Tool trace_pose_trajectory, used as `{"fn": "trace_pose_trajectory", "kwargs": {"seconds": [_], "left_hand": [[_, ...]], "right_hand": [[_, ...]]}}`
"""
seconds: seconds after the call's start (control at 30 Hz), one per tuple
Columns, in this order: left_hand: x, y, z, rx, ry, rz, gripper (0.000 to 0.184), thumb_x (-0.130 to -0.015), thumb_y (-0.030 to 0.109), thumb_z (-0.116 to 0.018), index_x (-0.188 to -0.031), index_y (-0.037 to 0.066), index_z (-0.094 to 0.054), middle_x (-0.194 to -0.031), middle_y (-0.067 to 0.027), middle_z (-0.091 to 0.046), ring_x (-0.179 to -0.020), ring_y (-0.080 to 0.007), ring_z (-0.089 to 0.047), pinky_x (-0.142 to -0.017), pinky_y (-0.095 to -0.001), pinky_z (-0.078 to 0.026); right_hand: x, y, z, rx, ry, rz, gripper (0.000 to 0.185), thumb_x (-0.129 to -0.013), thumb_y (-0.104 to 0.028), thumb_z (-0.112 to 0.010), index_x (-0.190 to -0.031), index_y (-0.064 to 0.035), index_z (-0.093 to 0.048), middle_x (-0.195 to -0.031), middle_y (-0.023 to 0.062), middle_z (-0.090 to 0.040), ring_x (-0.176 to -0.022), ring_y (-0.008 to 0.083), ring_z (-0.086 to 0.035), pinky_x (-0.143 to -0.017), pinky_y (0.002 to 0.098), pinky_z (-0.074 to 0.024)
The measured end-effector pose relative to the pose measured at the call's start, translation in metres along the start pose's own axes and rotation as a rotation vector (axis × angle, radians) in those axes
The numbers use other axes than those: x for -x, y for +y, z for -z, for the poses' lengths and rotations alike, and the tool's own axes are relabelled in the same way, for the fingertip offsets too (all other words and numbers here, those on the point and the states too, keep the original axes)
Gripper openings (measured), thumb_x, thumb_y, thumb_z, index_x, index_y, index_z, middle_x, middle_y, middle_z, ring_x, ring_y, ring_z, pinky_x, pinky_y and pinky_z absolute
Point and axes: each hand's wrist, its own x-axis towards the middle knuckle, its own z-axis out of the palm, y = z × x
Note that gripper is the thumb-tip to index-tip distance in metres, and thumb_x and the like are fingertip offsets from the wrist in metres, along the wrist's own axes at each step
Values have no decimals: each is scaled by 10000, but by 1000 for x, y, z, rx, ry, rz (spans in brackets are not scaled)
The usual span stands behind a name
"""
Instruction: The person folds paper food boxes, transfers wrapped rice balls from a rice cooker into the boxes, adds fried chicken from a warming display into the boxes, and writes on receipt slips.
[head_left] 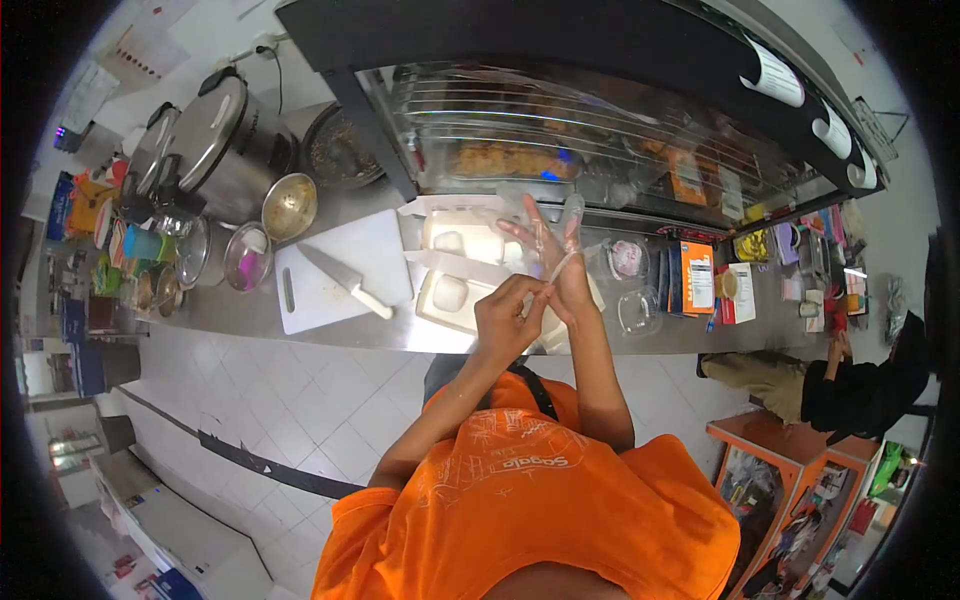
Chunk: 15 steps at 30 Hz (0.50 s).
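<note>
Left hand (515, 315): fingertips pinched, seemingly on cuff of clear thin plastic glove (548, 240), right of white rectangular cutting board (345, 270). Right hand (570, 280): fingers spread inside, gripping nothing. Pull evenly; film could tear. Open cream cardboard boxes (440, 312) crowd board's right; elbow room nearside. Black-framed glass case (600, 35) limits beyond.

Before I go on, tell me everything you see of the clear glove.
The glove looks like thin, see-through plastic, glossy and wrinkled. It covers the spread, raised fingers of the right hand, and its whitish edge seems bunched across the palm, leaving the wrist bare. The left hand appears to pinch that edge. It is held above the counter; finer detail is too small to tell.
</note>
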Motion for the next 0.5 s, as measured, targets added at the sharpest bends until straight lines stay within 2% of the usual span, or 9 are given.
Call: {"fn": "trace_pose_trajectory", "kwargs": {"seconds": [0.03,0.13,0.23,0.33,0.43,0.5], "left_hand": [[0,1,6,12,-6,16,64,-845,38,-710,-902,54,-687,-794,-62,-656,-463,-87,-387,-436,-253,-307],[-4,-3,23,47,-46,14,79,-839,39,-708,-914,56,-692,-798,-62,-658,-461,-99,-399,-438,-263,-319],[-7,4,39,49,-101,1,49,-853,72,-695,-900,64,-684,-811,-67,-677,-492,-184,-568,-475,-297,-439],[4,2,48,140,-235,-35,36,-855,68,-687,-885,55,-671,-830,-67,-680,-521,-199,-601,-493,-305,-465],[12,1,63,232,-285,-3,33,-850,46,-685,-867,47,-656,-818,-73,-666,-488,-167,-545,-476,-292,-420],[11,-5,75,291,-285,9,43,-846,42,-694,-868,46,-657,-792,-70,-656,-449,-129,-474,-453,-282,-367]], "right_hand": [[-2,0,0,61,-22,-11,883,-921,-789,-133,-1586,-213,-200,-1447,166,-475,-1322,289,-383,-1166,387,-230],[0,1,-10,-70,12,-121,929,-883,-833,-118,-1583,-228,-210,-1520,157,-399,-1404,346,-304,-1190,408,-184],[0,11,-24,-105,27,-79,942,-849,-872,-133,-1577,-282,-225,-1573,133,-315,-1406,379,-289,-1172,432,-220],[-9,28,-29,-425,21,-45,927,-826,-894,-178,-1573,-346,-204,-1603,124,-242,-1398,371,-308,-1150,459,-273],[-25,44,-45,-644,-246,250,889,-835,-881,-228,-1569,-384,-172,-1607,117,-233,-1391,367,-331,-1165,500,-246],[-32,40,-66,-632,-126,367,896,-839,-870,-256,-1574,-367,-158,-1606,114,-235,-1384,364,-347,-1169,511,-246]]}}
